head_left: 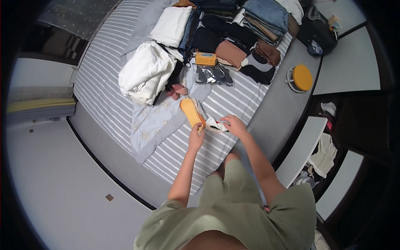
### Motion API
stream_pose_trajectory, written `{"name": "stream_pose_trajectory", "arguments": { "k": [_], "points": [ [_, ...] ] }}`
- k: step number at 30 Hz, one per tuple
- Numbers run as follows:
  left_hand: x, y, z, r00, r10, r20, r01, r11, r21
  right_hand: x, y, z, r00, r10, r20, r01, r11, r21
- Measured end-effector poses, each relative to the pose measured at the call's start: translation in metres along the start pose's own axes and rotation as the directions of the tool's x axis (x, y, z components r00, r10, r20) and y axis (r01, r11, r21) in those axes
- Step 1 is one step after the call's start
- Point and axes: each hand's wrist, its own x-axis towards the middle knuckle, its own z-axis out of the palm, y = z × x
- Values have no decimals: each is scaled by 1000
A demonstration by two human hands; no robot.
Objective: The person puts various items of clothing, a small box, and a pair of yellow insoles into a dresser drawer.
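Observation:
My left hand (196,137) closes on the near end of an orange, sole-shaped piece (191,112), which looks like the underside of a shoe. A pale grey part shows along its right side. Just to the right lies a small white piece (214,125) with red and dark patches, whose kind I cannot make out. My right hand (236,126) has its bent fingers and thumb at the right end of that white piece. Both hands are over the near corner of a striped bed (175,166). A pinkish-brown item (178,91) lies beyond the orange sole.
Folded clothes (227,33), jeans (266,16) and a bundled white garment (146,73) cover the bed's far part. Near them lie an orange box (206,58) and a shiny dark packet (213,75). A yellow-topped stool (302,78) and an open drawer (302,152) stand at right.

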Motion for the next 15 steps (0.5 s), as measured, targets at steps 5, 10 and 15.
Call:
{"name": "stream_pose_trajectory", "arguments": {
  "k": [5, 10, 15],
  "points": [
    [58, -10, 8, 999, 13, -38, -15, 998, -63, 46, 30, -10, 996, 36, -81, -31, 997, 64],
    [122, -14, 19, 999, -14, -37, 9, 991, -132, 96, 77, -14, 979, 65, -193, -54, 997, 61],
    [185, -12, 25, 998, -43, -37, 40, 997, -69, 139, 112, -8, 928, 327, -179, -248, 899, 360]
  ]
}}
